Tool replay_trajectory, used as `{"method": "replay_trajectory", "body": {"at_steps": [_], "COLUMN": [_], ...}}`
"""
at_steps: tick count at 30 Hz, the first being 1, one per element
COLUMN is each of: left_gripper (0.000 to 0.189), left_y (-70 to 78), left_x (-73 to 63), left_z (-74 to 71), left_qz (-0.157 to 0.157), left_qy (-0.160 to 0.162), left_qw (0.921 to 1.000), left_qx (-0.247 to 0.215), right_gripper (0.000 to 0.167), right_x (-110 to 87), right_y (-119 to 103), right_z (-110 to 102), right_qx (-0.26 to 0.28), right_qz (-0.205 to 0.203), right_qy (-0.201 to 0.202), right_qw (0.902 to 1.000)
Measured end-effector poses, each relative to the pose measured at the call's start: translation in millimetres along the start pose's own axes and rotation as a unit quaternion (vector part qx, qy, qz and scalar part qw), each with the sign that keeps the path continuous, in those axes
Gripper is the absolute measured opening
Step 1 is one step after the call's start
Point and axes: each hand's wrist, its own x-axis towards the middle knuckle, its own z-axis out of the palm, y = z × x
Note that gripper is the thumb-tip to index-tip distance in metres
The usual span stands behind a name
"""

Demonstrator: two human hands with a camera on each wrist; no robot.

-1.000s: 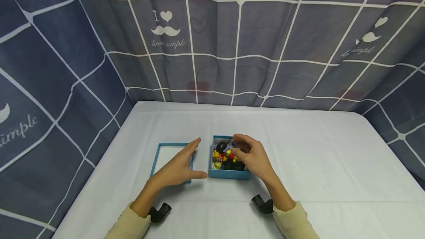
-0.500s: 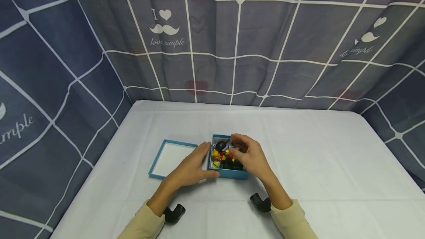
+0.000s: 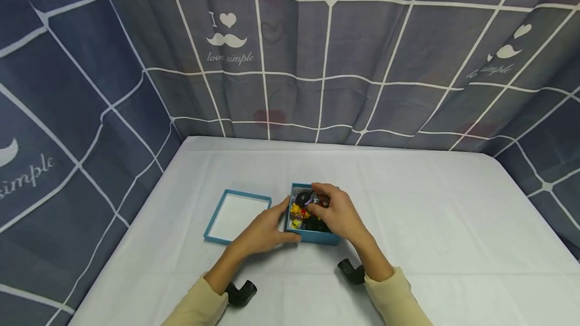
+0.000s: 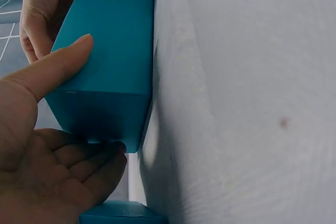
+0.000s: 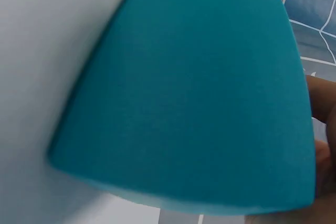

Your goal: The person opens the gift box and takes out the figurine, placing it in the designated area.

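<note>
A teal open-topped box point(image 3: 317, 237) stands on the white table and holds several small toy figures point(image 3: 296, 218) in yellow, red, black and purple. My left hand point(image 3: 263, 230) grips the box's near left corner. Its thumb lies on the front wall and its fingers against the left wall, as the left wrist view of the box point(image 4: 113, 35) shows. My right hand point(image 3: 340, 213) reaches over the right rim, fingers bent down among the figures, thumb pointing left. I cannot tell whether it pinches a figure. The box wall point(image 5: 194, 98) fills most of the right wrist view.
The box's lid point(image 3: 240, 218), white inside with a teal rim, lies upturned just left of the box. A white cloth point(image 3: 430, 215) covers the table. A grey curtain point(image 3: 294, 89) with white lines hangs behind it. Black devices point(image 3: 242, 293) sit at both wrists.
My left hand has moved right from over the lid to the box's corner. The lid now lies slightly farther back and turned. My right hand has shifted a little left over the figures.
</note>
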Motion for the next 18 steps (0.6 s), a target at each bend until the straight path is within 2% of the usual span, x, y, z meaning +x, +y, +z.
{"method": "replay_trajectory", "body": {"at_steps": [6, 9, 14, 18], "left_gripper": [0.101, 0.100, 0.098, 0.097], "left_y": [-1.3, -2.5, -4.1, -3.9], "left_x": [-0.5, -0.4, -1.0, -1.7], "left_z": [0.0, 0.1, -0.1, 0.3], "left_qz": [-0.010, -0.014, -0.014, -0.010], "left_qy": [0.002, 0.003, 0.007, 0.003], "left_qw": [0.9999, 0.9998, 0.9997, 0.9998], "left_qx": [-0.007, -0.013, -0.017, -0.015], "right_gripper": [0.050, 0.048, 0.044, 0.040], "right_x": [7.2, 9.3, 13.0, 15.1], "right_y": [-1.5, -2.2, -5.3, -4.7], "right_z": [1.5, 3.9, 11.5, 17.6], "right_qx": [-0.041, -0.083, -0.181, -0.235], "right_qz": [0.003, 0.000, -0.020, -0.038], "right_qy": [-0.005, -0.012, -0.019, -0.005], "right_qw": [0.9991, 0.9965, 0.9831, 0.9711]}}
